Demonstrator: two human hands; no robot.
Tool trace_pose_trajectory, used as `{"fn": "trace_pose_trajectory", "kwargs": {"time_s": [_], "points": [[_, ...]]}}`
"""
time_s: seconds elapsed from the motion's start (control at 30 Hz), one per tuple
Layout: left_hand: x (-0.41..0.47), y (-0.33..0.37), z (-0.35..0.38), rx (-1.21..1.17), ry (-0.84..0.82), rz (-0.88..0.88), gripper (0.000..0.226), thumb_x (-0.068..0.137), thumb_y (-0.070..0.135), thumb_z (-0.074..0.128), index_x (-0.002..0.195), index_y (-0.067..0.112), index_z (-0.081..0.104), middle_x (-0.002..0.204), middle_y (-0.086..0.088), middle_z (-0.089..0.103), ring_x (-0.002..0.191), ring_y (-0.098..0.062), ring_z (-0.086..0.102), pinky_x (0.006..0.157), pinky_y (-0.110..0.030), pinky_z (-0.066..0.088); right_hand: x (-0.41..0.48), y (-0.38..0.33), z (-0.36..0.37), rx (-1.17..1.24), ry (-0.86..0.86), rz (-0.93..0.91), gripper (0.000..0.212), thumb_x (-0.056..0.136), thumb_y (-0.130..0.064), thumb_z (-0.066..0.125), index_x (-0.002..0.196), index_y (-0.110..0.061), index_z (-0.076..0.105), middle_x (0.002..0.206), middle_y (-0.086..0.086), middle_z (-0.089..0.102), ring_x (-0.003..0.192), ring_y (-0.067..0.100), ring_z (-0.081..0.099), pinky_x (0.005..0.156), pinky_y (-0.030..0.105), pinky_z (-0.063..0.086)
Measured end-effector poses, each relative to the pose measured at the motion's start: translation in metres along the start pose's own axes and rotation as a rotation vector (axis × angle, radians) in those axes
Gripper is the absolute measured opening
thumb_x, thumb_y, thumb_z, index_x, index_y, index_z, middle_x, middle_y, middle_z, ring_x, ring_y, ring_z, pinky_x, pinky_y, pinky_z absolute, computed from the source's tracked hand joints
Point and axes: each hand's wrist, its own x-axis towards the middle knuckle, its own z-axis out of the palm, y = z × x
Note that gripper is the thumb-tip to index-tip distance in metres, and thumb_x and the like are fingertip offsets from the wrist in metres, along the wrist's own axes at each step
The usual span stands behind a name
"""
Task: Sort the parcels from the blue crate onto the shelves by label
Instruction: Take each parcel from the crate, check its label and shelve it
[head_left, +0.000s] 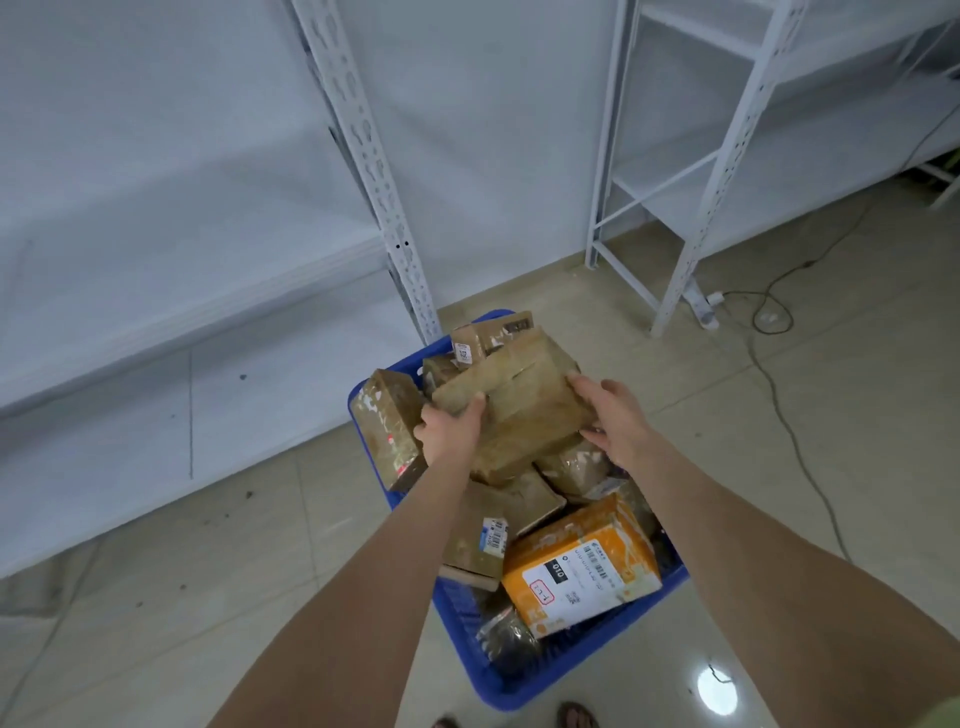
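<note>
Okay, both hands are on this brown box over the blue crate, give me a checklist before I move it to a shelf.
1. Grip of left hand on brown parcel, near edge: ok.
2. Hold of right hand on its right corner: ok.
3. Label readable: cannot tell; the face in view shows none.
4. Parcel free of those beneath it in the blue crate: cannot tell.
5. Bare space on the white shelf at left: ok.
6. The floor cable lies right, away from the crate: ok.

Matt brown cardboard parcel, glossy blue plastic crate, shiny floor tiles
</note>
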Motion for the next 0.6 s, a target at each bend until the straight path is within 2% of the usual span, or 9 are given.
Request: {"fn": "trace_pose_trajectory", "kwargs": {"time_s": [0.07,0.13,0.2,0.27,0.37,0.43,0.53,0.6], "points": [[-0.002,0.006,-0.029,-0.160,0.020,-0.016,0.094,0.072,0.067,0.062,0.143,0.010,0.036,0.137,-0.012,0.046,0.122,-0.034,0.048,0.103,-0.047,0.041,-0.015,-0.008,0.019,-0.013,-0.140,0.015,0.050,0.084,-0.031,0.073,0.125,-0.015,0.050,0.126,0.001,0.057,0.110,0.020,0.053,0.105,0.045,0.042],[0.002,0.007,-0.059,-0.308,0.034,-0.020,0.102,0.056,0.078,0.062,0.132,0.012,0.049,0.128,-0.010,0.054,0.113,-0.031,0.054,0.099,-0.048,0.045,-0.029,-0.013,0.038,-0.036,-0.239,0.042,0.035,0.084,-0.027,0.072,0.115,-0.021,0.057,0.121,0.004,0.062,0.107,0.024,0.058,0.101,0.047,0.044],[0.001,0.010,-0.091,-0.401,0.057,0.006,0.095,0.052,0.078,0.065,0.121,0.013,0.055,0.123,-0.009,0.057,0.104,-0.029,0.058,0.096,-0.046,0.048,-0.044,-0.015,0.057,-0.076,-0.325,0.050,0.043,0.084,-0.021,0.071,0.123,-0.027,0.053,0.117,0.005,0.061,0.106,0.033,0.059,0.097,0.051,0.047],[-0.008,0.014,-0.125,-0.455,0.061,0.051,0.087,0.063,0.070,0.068,0.127,0.014,0.050,0.128,-0.007,0.052,0.099,-0.024,0.058,0.089,-0.040,0.046,-0.059,-0.015,0.075,-0.076,-0.410,0.067,0.059,0.084,-0.023,0.072,0.134,-0.036,0.045,0.125,0.008,0.057,0.106,0.042,0.060,0.090,0.051,0.052],[-0.015,0.015,-0.167,-0.494,0.096,0.110,0.076,0.076,0.056,0.069,0.136,0.017,0.042,0.132,-0.005,0.048,0.076,-0.010,0.054,0.079,-0.033,0.040,-0.077,-0.014,0.105,0.008,-0.458,0.101,0.072,0.075,-0.046,0.075,0.139,-0.031,0.044,0.137,0.016,0.051,0.108,0.043,0.061,0.084,0.050,0.056],[-0.018,0.013,-0.192,-0.496,0.125,0.133,0.073,0.077,0.053,0.070,0.135,0.019,0.041,0.132,-0.004,0.048,0.081,-0.014,0.056,0.078,-0.034,0.042,-0.089,-0.014,0.125,0.030,-0.491,0.109,0.078,0.068,-0.053,0.077,0.136,-0.027,0.047,0.136,0.016,0.053,0.111,0.041,0.061,0.086,0.052,0.055],[-0.020,0.008,-0.224,-0.514,0.141,0.129,0.071,0.077,0.048,0.070,0.135,0.024,0.039,0.131,-0.001,0.046,0.097,-0.022,0.052,0.082,-0.038,0.043,-0.104,-0.012,0.152,0.021,-0.540,0.124,0.056,0.083,-0.045,0.070,0.130,-0.024,0.049,0.131,0.016,0.055,0.109,0.041,0.062,0.093,0.054,0.051],[-0.020,0.004,-0.243,-0.555,0.131,0.120,0.064,0.080,0.040,0.068,0.134,0.023,0.039,0.126,-0.001,0.048,0.098,-0.023,0.050,0.083,-0.041,0.044,-0.112,-0.010,0.167,0.050,-0.565,0.153,0.057,0.082,-0.039,0.072,0.131,-0.025,0.046,0.132,0.018,0.052,0.107,0.043,0.062,0.092,0.056,0.051]]}}
